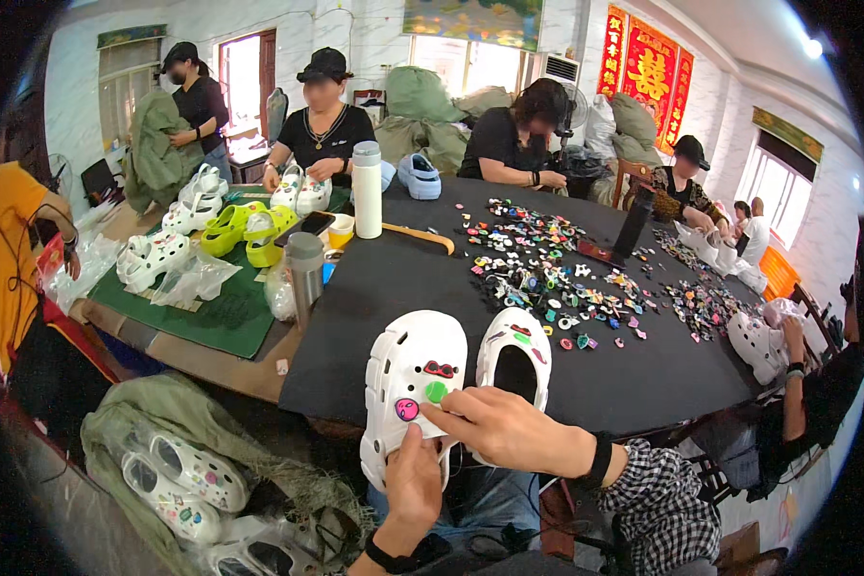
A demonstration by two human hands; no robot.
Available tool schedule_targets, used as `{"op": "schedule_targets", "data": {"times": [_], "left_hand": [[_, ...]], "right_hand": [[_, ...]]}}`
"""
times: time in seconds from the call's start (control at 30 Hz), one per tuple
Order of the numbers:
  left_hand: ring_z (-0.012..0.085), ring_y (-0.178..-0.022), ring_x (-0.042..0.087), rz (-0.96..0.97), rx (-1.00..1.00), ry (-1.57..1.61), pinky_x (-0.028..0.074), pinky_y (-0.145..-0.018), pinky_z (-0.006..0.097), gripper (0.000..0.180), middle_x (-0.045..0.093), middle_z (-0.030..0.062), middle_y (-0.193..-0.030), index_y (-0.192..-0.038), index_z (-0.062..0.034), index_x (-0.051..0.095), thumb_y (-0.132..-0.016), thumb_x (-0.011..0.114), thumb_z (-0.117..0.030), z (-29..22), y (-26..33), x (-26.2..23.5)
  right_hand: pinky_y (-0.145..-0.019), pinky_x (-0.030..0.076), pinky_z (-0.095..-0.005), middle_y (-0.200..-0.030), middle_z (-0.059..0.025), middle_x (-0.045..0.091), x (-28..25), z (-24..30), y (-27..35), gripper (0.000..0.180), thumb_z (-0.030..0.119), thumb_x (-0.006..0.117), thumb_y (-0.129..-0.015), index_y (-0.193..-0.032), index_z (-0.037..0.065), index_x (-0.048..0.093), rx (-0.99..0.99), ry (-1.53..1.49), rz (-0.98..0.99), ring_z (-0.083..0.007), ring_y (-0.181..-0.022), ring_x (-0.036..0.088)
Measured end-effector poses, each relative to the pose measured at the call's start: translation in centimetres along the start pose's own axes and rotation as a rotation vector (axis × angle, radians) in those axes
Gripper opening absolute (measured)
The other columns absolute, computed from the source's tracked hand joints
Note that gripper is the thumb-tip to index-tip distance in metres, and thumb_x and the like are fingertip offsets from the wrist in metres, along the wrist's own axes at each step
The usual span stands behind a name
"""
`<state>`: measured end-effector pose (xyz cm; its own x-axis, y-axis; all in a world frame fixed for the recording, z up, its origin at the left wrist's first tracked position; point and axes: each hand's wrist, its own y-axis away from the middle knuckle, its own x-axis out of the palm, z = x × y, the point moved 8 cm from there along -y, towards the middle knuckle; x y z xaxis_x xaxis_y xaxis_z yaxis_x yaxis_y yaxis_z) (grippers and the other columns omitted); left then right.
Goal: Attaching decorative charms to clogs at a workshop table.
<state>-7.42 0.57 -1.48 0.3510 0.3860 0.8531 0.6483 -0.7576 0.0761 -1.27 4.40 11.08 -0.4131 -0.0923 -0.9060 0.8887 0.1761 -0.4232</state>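
A white clog (408,365) stands toe up in front of me, with my left hand (415,480) gripping its opening edge, thumb on the upper. A pink round charm (407,410), a green round charm (436,392) and a red glasses-shaped charm (440,369) sit on its top. My right hand (509,430) reaches in from the right, fingers bent, fingertips at the green charm's lower edge beside the pink one. Behind my right hand, a second white clog (540,357) carries several small charms near its toe and lies against the table edge.
Loose colourful charms (547,269) spread over the black table (355,288). A white bottle (367,192), steel tumbler (304,278) and wooden stick (418,236) stand or lie left. Yellow-green clogs (226,228) rest on a green mat (230,312). A sack with clogs (178,490) is lower left. Several people work around.
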Motion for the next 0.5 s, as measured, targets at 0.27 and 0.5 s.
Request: {"op": "schedule_targets", "data": {"times": [0.27,0.5], "left_hand": [[0.0252,-0.120,0.051,0.094,0.112,-0.111,0.041,-0.101,0.044,0.040,0.051,0.0126,-0.133,-0.134,-0.0026,0.043,-0.095,0.046,-0.008,-0.5,-0.8,-0.9],[0.0235,-0.117,0.053,0.104,0.136,-0.123,0.043,-0.100,0.039,0.043,0.051,0.0141,-0.129,-0.134,0.0029,0.041,-0.092,0.048,-0.005,-1.6,0.2,0.3]], "right_hand": [[-0.081,0.048,-0.0365,-0.105,-0.0140,0.052,-0.2,-0.2,1.3,0.048,0.006,0.054,-0.081,-0.128,-0.003,0.049,0.038,-0.088,-0.056,-0.0286,-0.090,0.058],[-0.080,0.047,-0.0363,-0.110,-0.0147,0.052,-0.1,-0.5,2.2,0.051,-0.002,0.055,-0.076,-0.126,-0.001,0.048,0.062,-0.248,-0.060,-0.0308,-0.087,0.055]]}}
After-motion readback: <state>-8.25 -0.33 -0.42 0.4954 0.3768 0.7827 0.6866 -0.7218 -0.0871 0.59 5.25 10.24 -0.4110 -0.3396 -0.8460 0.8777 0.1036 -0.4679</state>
